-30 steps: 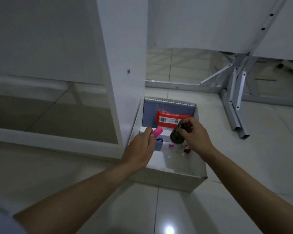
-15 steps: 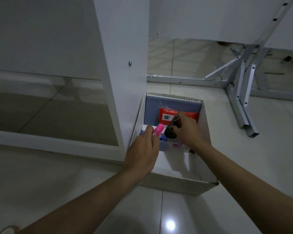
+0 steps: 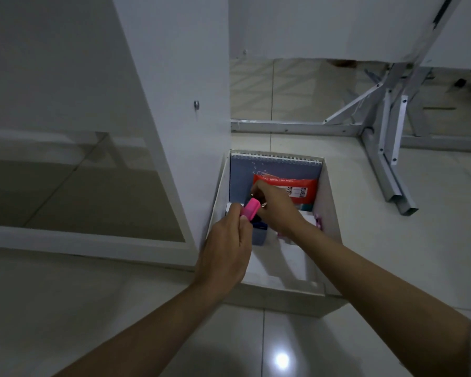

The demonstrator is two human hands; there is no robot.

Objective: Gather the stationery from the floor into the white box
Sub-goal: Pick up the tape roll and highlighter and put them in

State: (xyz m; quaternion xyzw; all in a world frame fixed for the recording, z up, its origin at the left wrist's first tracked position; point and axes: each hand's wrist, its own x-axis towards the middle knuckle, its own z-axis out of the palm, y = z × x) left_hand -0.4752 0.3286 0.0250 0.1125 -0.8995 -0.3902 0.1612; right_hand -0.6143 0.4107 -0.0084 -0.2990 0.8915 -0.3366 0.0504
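Left hand (image 3: pixel 225 253), at the lower middle of the frame, pinches a pink highlighter (image 3: pixel 250 208) between thumb and fingertips, its cap end poking up over the near-left part of the white box (image 3: pixel 283 288). Held by its lower end like this, the pen can probably be tipped or dropped straight in without the hand going deep among the things already stored. Just below it sits a small blue item (image 3: pixel 259 232) inside the box, too shadowed to identify.

To the right, the right hand (image 3: pixel 276 206) reaches further into the box with its fingers curled around something dark; only a sliver and a glint of metal show at the fingertips, so what it holds cannot be told. It appears to be setting that item down in front of the blue spiral notebook (image 3: pixel 272 170), which stands upright against the far wall, likely to leave the floor of the box free for small pieces. A red packet (image 3: pixel 297 186) leans on the notebook, and something small and pink (image 3: pixel 318 223) lies by the right wall.

Compared with a second ago, both hands have gone deeper into the box, and the right hand has lowered so that the dark round object, then clearly visible, is now almost hidden. The highlighter has not been let go.
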